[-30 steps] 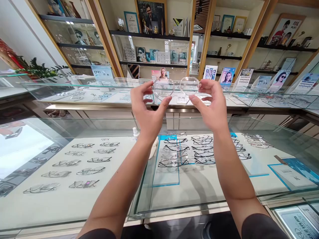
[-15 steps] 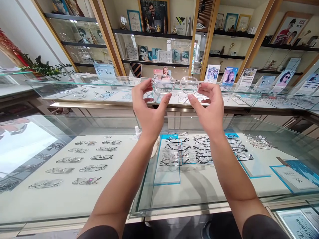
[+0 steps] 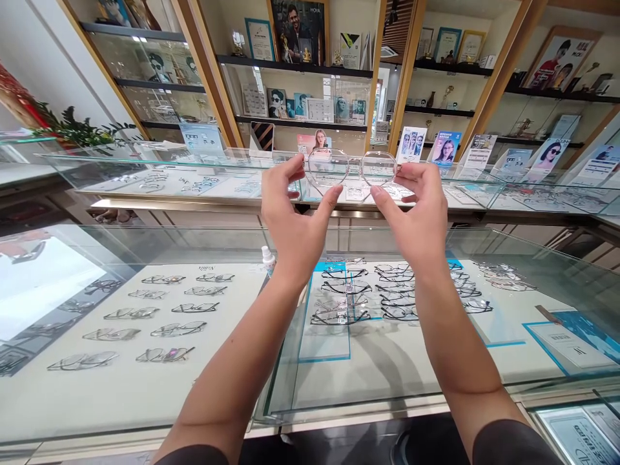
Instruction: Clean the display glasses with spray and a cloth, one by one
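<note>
Both hands hold up a pair of eyeglasses (image 3: 355,161) with thin, clear-looking rims, its lenses see-through. My left hand (image 3: 298,213) grips the glasses at the left end, fingers behind and thumb below the left lens. At the right end, my right hand (image 3: 417,206) pinches them the same way, thumb under the right lens. The thin temples are hard to make out against the background. Beneath my hands lies a glass display case (image 3: 387,368) with several rows of dark-framed glasses (image 3: 346,287) inside.
To the left, another case section holds several spaced-out glasses (image 3: 179,328). A white spray bottle (image 3: 267,257) stands near my left wrist. Across the aisle runs a second glass counter (image 3: 217,201) with upright ad cards (image 3: 446,148). Shelves (image 3: 300,64) fill the back wall.
Both hands and the eyeglasses have shifted slightly to the right and a little down. My grip on the glasses looks the same.
</note>
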`<control>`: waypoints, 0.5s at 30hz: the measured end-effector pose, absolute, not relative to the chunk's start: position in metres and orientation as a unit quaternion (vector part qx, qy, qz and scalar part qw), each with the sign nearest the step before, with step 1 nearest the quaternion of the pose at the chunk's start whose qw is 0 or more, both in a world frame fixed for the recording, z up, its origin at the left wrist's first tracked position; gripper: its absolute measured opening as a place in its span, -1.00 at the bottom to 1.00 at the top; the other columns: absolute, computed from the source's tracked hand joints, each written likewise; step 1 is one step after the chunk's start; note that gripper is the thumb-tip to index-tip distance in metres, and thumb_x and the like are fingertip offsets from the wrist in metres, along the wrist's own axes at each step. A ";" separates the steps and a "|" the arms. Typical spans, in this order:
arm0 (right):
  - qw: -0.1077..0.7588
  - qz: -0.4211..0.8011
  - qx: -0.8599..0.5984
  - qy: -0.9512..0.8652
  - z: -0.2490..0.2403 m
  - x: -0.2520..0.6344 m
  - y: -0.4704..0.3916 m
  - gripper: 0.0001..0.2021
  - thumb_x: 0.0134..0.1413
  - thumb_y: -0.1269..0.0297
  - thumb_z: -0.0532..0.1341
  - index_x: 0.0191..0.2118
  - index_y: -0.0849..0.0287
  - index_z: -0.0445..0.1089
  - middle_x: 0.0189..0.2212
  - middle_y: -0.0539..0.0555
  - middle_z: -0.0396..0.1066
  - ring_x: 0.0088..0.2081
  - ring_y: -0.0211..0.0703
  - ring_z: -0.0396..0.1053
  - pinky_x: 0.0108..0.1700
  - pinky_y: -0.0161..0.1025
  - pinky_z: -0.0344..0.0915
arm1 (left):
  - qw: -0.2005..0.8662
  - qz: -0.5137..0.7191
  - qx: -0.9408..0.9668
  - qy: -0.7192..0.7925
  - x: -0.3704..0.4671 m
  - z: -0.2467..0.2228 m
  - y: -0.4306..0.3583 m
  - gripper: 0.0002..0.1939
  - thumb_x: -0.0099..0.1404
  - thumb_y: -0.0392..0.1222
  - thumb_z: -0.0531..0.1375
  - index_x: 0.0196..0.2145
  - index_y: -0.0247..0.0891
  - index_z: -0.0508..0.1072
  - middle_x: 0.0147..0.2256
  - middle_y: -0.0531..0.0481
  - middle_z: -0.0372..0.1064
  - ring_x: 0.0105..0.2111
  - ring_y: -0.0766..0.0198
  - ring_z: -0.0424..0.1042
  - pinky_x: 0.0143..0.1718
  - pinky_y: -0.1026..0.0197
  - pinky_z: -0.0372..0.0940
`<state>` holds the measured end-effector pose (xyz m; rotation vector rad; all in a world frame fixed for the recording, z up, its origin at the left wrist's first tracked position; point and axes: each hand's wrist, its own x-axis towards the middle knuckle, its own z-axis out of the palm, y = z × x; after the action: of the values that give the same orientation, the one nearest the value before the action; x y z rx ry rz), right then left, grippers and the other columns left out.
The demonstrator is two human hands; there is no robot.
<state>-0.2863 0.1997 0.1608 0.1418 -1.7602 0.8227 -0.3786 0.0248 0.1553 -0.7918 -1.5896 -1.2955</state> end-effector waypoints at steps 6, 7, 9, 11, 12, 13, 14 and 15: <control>0.534 0.377 0.043 -0.756 0.164 -0.285 0.199 -0.56 0.26 -0.05 0.38 0.13 -0.05 0.32 0.13 0.17 0.47 0.17 0.13 0.50 0.09 0.14 0.54 | 0.469 -0.528 -0.310 -0.637 -0.371 0.157 0.025 -0.41 0.37 0.15 0.37 0.25 -0.04 0.37 0.16 -0.15 0.42 0.10 0.01 0.47 0.00 -0.03 0.48; 0.532 0.378 0.035 -0.757 0.164 -0.284 0.197 -0.56 0.26 -0.05 0.38 0.13 -0.04 0.32 0.12 0.17 0.47 0.17 0.13 0.50 0.09 0.15 0.54 | 0.468 -0.531 -0.310 -0.635 -0.371 0.157 0.025 -0.41 0.37 0.15 0.38 0.25 -0.05 0.38 0.16 -0.15 0.42 0.10 0.02 0.47 0.00 -0.02 0.48; 0.528 0.377 0.019 -0.761 0.166 -0.282 0.194 -0.56 0.26 -0.04 0.37 0.13 -0.05 0.32 0.13 0.16 0.47 0.18 0.13 0.50 0.11 0.16 0.52 | 0.468 -0.535 -0.310 -0.631 -0.371 0.157 0.026 -0.40 0.36 0.15 0.38 0.24 -0.05 0.38 0.15 -0.14 0.42 0.09 0.03 0.47 -0.01 0.00 0.46; 0.521 0.373 0.006 -0.767 0.168 -0.280 0.192 -0.57 0.28 -0.01 0.36 0.15 -0.05 0.31 0.14 0.16 0.46 0.20 0.13 0.49 0.13 0.15 0.51 | 0.467 -0.538 -0.309 -0.630 -0.372 0.157 0.026 -0.40 0.35 0.16 0.39 0.24 -0.05 0.38 0.15 -0.14 0.42 0.08 0.03 0.47 -0.01 0.02 0.45; 0.519 0.371 0.001 -0.770 0.168 -0.279 0.191 -0.57 0.28 0.00 0.36 0.16 -0.06 0.31 0.14 0.16 0.47 0.20 0.13 0.49 0.13 0.15 0.51 | 0.467 -0.540 -0.309 -0.628 -0.372 0.157 0.026 -0.40 0.35 0.16 0.39 0.24 -0.05 0.38 0.15 -0.14 0.42 0.08 0.03 0.47 -0.01 0.02 0.45; 0.518 0.369 -0.004 -0.772 0.169 -0.279 0.190 -0.57 0.28 0.01 0.36 0.16 -0.06 0.31 0.14 0.16 0.47 0.20 0.13 0.49 0.13 0.15 0.51 | 0.467 -0.541 -0.309 -0.627 -0.372 0.156 0.027 -0.40 0.35 0.16 0.39 0.24 -0.05 0.38 0.15 -0.14 0.43 0.08 0.03 0.47 -0.01 0.02 0.45; 0.517 0.367 -0.007 -0.773 0.169 -0.279 0.190 -0.57 0.28 0.02 0.36 0.16 -0.06 0.31 0.13 0.16 0.47 0.20 0.13 0.49 0.13 0.14 0.51 | 0.466 -0.543 -0.310 -0.627 -0.372 0.156 0.027 -0.40 0.35 0.16 0.39 0.23 -0.05 0.39 0.15 -0.14 0.43 0.08 0.03 0.46 -0.01 0.02 0.44; 0.516 0.366 -0.008 -0.774 0.169 -0.279 0.190 -0.58 0.28 0.02 0.36 0.17 -0.07 0.31 0.12 0.16 0.48 0.19 0.12 0.49 0.13 0.14 0.52 | 0.465 -0.544 -0.311 -0.626 -0.372 0.156 0.027 -0.40 0.35 0.16 0.39 0.23 -0.05 0.39 0.15 -0.14 0.43 0.08 0.03 0.46 -0.01 0.02 0.44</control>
<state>-0.2788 0.1901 0.1691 -0.0187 -1.8599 0.8791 -0.3722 0.0265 0.1564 -0.7645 -1.5369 -1.3357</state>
